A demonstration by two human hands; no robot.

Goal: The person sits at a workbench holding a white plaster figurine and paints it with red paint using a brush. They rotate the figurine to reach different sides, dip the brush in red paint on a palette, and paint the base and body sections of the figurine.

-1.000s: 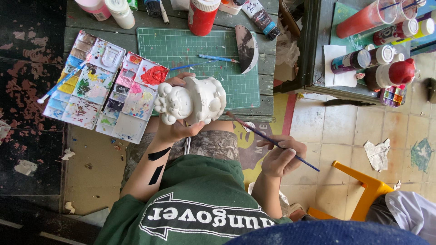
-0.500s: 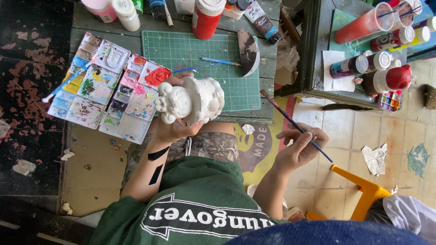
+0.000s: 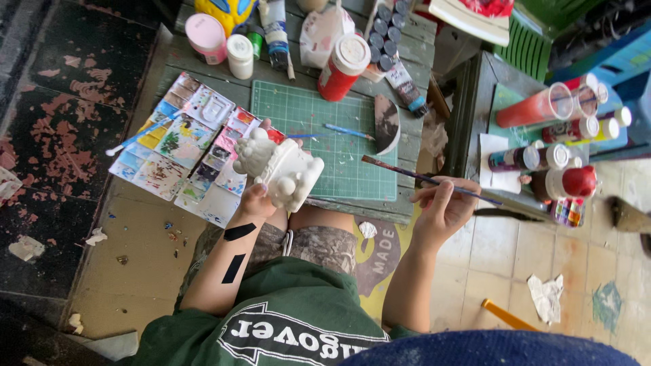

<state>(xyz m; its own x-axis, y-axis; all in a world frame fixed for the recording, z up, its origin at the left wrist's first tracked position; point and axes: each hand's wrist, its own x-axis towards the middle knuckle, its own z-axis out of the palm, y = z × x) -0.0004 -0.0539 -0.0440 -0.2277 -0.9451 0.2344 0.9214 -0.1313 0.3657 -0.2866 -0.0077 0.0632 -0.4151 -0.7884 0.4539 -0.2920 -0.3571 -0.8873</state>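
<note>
The left hand (image 3: 256,202) is closed around the base of a lumpy, matte white plaster figure (image 3: 279,168), holding it over the near edge of the green gridded cutting mat (image 3: 339,118), with the paint-smeared plastic palette (image 3: 178,146) at its nine o'clock. The right hand (image 3: 444,207) pinches a thin, dark-handled paintbrush (image 3: 434,181) at the figure's three o'clock, its bristled tip pointing toward the figure but well apart from it. A red cylindrical paint bottle (image 3: 342,66) with a white cap stands at twelve o'clock on the weathered plank table (image 3: 308,27).
</note>
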